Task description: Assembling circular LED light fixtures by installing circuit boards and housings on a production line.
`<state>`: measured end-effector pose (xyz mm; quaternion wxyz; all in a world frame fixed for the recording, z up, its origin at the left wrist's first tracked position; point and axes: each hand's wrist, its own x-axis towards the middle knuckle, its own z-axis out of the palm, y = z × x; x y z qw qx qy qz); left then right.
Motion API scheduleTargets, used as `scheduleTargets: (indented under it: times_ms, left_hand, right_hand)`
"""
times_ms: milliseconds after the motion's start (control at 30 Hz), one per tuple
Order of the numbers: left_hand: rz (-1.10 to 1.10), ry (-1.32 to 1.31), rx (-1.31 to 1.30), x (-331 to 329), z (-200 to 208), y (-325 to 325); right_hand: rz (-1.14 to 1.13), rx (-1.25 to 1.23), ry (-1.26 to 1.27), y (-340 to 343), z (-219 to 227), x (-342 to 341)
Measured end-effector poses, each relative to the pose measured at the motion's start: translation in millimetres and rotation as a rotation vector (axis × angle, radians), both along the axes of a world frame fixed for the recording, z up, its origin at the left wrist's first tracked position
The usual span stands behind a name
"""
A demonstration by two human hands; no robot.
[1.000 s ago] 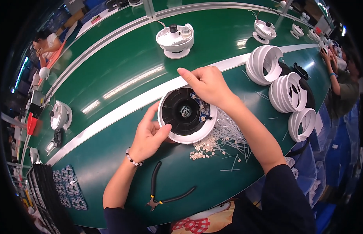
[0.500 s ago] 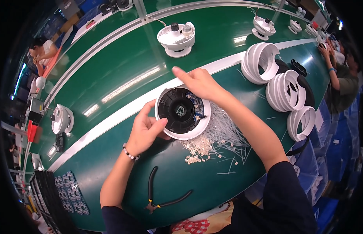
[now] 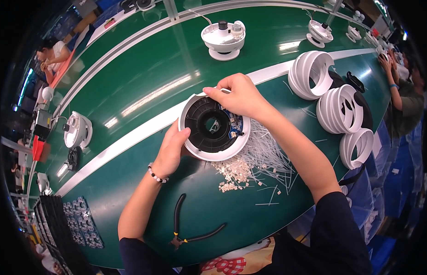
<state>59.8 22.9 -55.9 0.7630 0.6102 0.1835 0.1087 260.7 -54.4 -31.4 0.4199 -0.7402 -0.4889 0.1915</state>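
Observation:
A round white plastic housing (image 3: 190, 145) is tilted up between my hands, its open side facing me. Inside it sit a black ring-shaped part (image 3: 200, 137) and, along the right, a small blue circuit board (image 3: 234, 124). My left hand (image 3: 170, 149) grips the left rim, thumb over the edge and fingers hidden behind. At the top rim my right hand (image 3: 241, 95) is closed, its thumb and bent fingers pinching the edge. Beneath the housing lie a pile of tiny cream connectors (image 3: 234, 173) and loose clear zip ties (image 3: 271, 153).
Black-handled cutting pliers (image 3: 177, 220) lie open near me. White ring shells (image 3: 310, 75) stand at the right. Blue circuit boards (image 3: 83, 220) rest at the left. White bowl-shaped units (image 3: 224, 43) sit on the green conveyor (image 3: 154, 64) beyond. Other people work at far left and right.
My right hand has come down and left, and its thumb and fingers have closed on the top rim. My left hand has slid slightly up the side. The conveyor's units have moved right.

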Motion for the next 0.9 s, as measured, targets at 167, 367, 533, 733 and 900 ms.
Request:
scheduleTargets:
  times_ms: [167,367,533,733,900]
  left_hand:
    - [-0.021,-0.017,-0.035,-3.3,-5.0,2.2]
    - [-0.034,-0.020,-0.186,-6.4,-1.8,4.9]
    - [-0.019,0.012,-0.209,-4.2,10.5,-1.4]
    - [-0.027,0.091,-0.238,6.2,23.4,-2.1]
    - [-0.098,0.113,-0.105,9.4,11.0,4.2]
  right_hand:
    - [0.048,-0.029,0.059,7.2,-1.8,-1.0]
    - [0.032,-0.107,0.145,7.8,13.0,-3.9]
    - [0.040,-0.083,0.103,8.4,11.9,-3.3]
    - [0.028,-0.105,-0.036,8.3,5.0,-1.8]
    - [0.044,-0.166,-0.062,8.2,4.8,2.5]
